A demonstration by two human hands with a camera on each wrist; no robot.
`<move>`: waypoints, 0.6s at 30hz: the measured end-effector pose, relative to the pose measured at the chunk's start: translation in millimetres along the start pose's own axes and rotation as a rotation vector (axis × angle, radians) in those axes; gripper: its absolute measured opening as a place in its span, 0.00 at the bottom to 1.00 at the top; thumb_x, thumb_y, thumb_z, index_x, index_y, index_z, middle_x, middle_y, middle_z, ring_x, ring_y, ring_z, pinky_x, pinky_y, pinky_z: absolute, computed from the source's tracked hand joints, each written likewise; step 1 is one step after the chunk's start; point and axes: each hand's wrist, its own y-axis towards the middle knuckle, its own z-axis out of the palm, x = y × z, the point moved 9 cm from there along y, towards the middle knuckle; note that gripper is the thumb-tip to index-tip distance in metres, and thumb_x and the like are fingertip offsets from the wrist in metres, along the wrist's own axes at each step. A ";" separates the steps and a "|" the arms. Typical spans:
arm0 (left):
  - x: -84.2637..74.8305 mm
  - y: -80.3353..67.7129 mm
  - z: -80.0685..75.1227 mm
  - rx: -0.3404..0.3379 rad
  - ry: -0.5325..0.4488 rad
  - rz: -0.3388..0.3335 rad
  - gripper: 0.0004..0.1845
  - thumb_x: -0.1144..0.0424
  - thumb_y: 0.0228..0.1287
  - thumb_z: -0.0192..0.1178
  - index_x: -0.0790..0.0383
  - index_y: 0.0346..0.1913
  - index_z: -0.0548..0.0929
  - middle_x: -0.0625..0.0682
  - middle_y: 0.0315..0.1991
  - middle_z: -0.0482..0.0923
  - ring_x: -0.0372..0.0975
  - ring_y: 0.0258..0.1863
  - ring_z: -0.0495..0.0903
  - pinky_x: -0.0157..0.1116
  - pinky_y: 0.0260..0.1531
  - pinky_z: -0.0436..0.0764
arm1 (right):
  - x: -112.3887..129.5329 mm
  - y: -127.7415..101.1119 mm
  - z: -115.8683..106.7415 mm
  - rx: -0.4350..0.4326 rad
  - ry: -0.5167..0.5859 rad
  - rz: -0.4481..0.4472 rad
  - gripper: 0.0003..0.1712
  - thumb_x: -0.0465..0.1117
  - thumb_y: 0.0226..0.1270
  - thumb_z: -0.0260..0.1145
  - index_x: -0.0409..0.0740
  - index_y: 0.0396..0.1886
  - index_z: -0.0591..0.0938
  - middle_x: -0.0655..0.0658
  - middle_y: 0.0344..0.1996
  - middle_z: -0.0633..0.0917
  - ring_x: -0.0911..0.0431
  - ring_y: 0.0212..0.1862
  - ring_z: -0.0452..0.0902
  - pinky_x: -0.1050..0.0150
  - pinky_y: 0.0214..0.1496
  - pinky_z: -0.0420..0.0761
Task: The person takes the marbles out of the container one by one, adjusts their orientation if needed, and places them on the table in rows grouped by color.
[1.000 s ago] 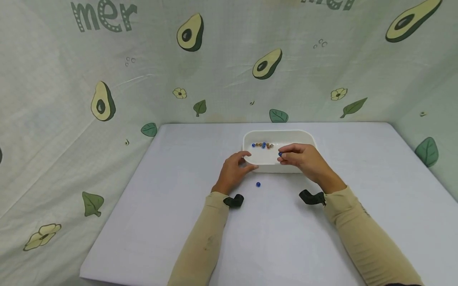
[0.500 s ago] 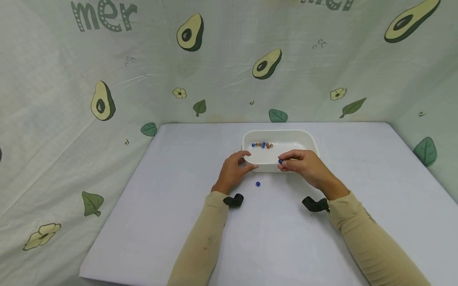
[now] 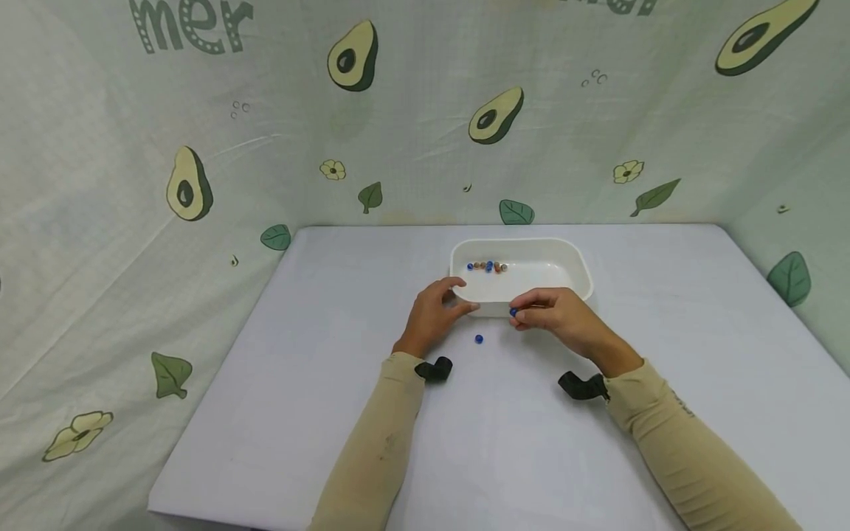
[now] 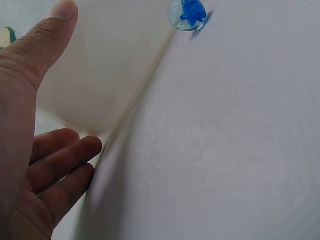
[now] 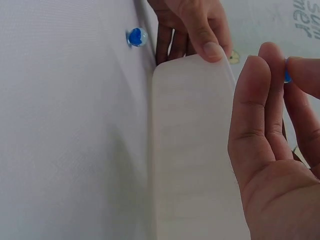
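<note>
My right hand (image 3: 564,321) pinches a blue marble (image 3: 513,313) between thumb and fingertips, in front of the near wall of a white plastic tray (image 3: 547,271). In the right wrist view only a sliver of that marble (image 5: 287,77) shows. At the tray's near left corner my left hand (image 3: 430,316) grips it, thumb against the near side and fingers at the left end. A second marble (image 4: 187,14), clear glass with a blue swirl, lies on the table just in front of the tray. Inside the tray, several blue and brown marbles (image 3: 489,267) sit in a row toward the left.
The white-covered table (image 3: 299,413) reaches back to a hanging cloth (image 3: 412,118) printed with avocados and leaves. Dark wrist-camera mounts (image 3: 581,386) jut inward from both wrists over the table.
My right hand has moved from over the tray toward me, past its near rim, with the blue marble still pinched. The left hand stays at the tray's corner.
</note>
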 end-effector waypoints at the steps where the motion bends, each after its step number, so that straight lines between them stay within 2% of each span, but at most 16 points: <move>1: -0.1 0.1 0.0 0.000 0.000 -0.001 0.27 0.47 0.58 0.73 0.50 0.59 0.79 0.46 0.46 0.79 0.38 0.43 0.74 0.36 0.44 0.76 | -0.5 0.0 1.3 0.003 -0.001 0.001 0.20 0.33 0.69 0.67 0.20 0.53 0.77 0.40 0.38 0.87 0.52 0.42 0.86 0.56 0.50 0.83; 9: 1.7 1.2 -1.0 -0.007 -0.005 -0.005 0.27 0.46 0.58 0.73 0.50 0.58 0.79 0.45 0.46 0.79 0.38 0.43 0.74 0.37 0.44 0.76 | -7.5 0.7 13.7 0.042 -0.028 0.018 0.19 0.34 0.68 0.68 0.22 0.51 0.80 0.35 0.39 0.87 0.48 0.41 0.86 0.54 0.49 0.83; 18: 2.0 0.9 -0.7 -0.003 -0.014 -0.001 0.27 0.45 0.58 0.72 0.49 0.58 0.79 0.44 0.47 0.79 0.38 0.43 0.75 0.38 0.45 0.76 | -22.1 4.1 21.5 0.060 -0.170 0.075 0.18 0.38 0.66 0.71 0.30 0.50 0.84 0.35 0.43 0.87 0.49 0.43 0.85 0.59 0.47 0.82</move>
